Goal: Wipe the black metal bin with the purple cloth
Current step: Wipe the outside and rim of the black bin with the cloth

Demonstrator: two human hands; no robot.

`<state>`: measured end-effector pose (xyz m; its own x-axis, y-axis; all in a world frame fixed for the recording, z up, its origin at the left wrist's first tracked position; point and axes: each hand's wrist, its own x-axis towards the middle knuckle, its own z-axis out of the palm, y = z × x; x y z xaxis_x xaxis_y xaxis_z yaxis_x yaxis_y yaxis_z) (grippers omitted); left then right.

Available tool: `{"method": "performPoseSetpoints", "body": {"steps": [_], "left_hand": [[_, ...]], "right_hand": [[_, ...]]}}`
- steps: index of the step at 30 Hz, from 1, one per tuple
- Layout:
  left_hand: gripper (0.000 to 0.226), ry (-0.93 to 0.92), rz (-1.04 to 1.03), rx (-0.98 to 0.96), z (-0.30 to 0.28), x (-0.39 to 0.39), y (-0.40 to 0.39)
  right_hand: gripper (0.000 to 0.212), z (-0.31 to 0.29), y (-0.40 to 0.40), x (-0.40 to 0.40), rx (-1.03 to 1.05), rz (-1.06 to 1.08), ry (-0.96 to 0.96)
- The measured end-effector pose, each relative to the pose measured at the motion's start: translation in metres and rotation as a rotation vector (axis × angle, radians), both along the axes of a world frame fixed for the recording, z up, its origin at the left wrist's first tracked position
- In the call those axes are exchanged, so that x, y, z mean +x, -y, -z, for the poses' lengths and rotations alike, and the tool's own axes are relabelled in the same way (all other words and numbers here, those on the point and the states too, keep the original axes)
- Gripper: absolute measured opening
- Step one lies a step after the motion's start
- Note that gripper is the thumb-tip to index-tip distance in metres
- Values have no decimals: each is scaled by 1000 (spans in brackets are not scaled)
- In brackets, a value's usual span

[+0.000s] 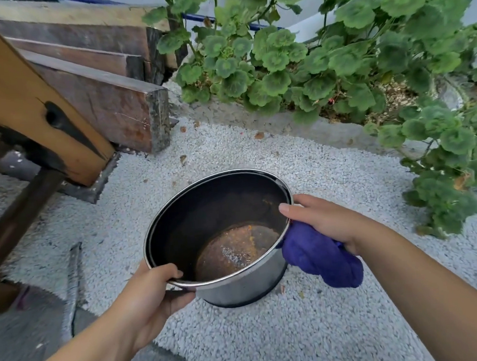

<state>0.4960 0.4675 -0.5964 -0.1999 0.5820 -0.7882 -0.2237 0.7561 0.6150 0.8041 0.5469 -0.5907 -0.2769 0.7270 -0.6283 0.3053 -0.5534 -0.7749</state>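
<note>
Bin (pixel 179 234), black inside with a bright metal rim, stands on the white gravel (pixel 301 176) near the centre of my view, tilted slightly toward me; its floor shows a rusty orange-brown patch; its outer wall looks grey and its base ring dark.

I see my left hand (pixel 154 291) clenched on the near-left rim, thumb over the edge and inside, fingers wrapped below on the outer wall. I see my right hand (pixel 323 219) at the right rim; its thumb lies across the rim edge, and the rest of the hand grips the purple cloth (pixel 320 256), bunched against the outer right wall; a loose fold of cloth hangs down past the wrist, clear of the gravel.

Edges and clearances: open gravel lies in front of the bin and to its far side; wooden beams (pixel 100 85) are stacked at upper left, well apart from the bin; a tan plank (pixel 31 103) slants down at far left, its lower end near the gravel edge; a green leafy plant (pixel 336 57) runs along the top and right, its nearest leaves near my right forearm but not touching; a grey concrete kerb (pixel 306 126) borders the plant bed; a darker paved strip (pixel 31 332) lies at lower left beside the gravel.
</note>
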Motion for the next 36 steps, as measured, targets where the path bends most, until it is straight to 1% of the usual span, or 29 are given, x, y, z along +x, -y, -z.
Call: {"method": "performPoseSetpoints", "body": {"steps": [1,3,4,5,8,9,15,18,21,22,23,25,26,27,29,31,33,34,36], "left_hand": [[32,-14,-1,14,-1,0,-3],[33,-33,16,33,-4,0,-12],[32,-42,31,43,-5,-1,-17],[32,-52,49,56,-7,-2,-21],[36,-74,101,124,-13,-3,-40],[37,-80,112,151,-15,-2,-49],[37,-134,151,274,-17,8,-120],[38,-155,103,311,-10,13,-152],[36,-172,72,338,5,18,-167],[38,-226,79,343,9,19,-169],[48,-331,110,348,14,18,-170],[78,-544,194,378,18,15,-169],[85,-613,229,421,17,15,-167],[88,-665,258,465,16,14,-165],[89,-724,312,526,11,13,-156],[88,-727,361,581,5,16,-138],[83,-730,435,708,-6,22,-112],[77,-723,484,784,-15,27,-98],[53,-614,587,885,-34,37,-74]], "right_hand": [[47,-2,0,-5,36,13,34],[25,-5,-2,-12,119,34,110],[18,-6,-1,-13,145,44,136],[16,-7,0,-13,165,51,153],[28,-8,1,-10,187,82,143],[29,-9,-2,-11,193,107,131],[19,-4,-43,-16,252,313,122],[24,3,-66,-18,249,382,76],[24,9,-81,-27,245,385,60],[26,9,-86,-30,253,380,73],[29,9,-89,-33,271,375,110],[37,7,-91,-36,300,366,184],[41,5,-89,-35,297,360,180],[47,5,-85,-34,280,349,152],[56,6,-74,-30,222,327,116],[49,2,-59,-27,185,362,101],[51,0,-40,-24,205,424,40],[52,-3,-28,-23,206,478,4],[41,-10,-7,-25,126,635,-125]]}}
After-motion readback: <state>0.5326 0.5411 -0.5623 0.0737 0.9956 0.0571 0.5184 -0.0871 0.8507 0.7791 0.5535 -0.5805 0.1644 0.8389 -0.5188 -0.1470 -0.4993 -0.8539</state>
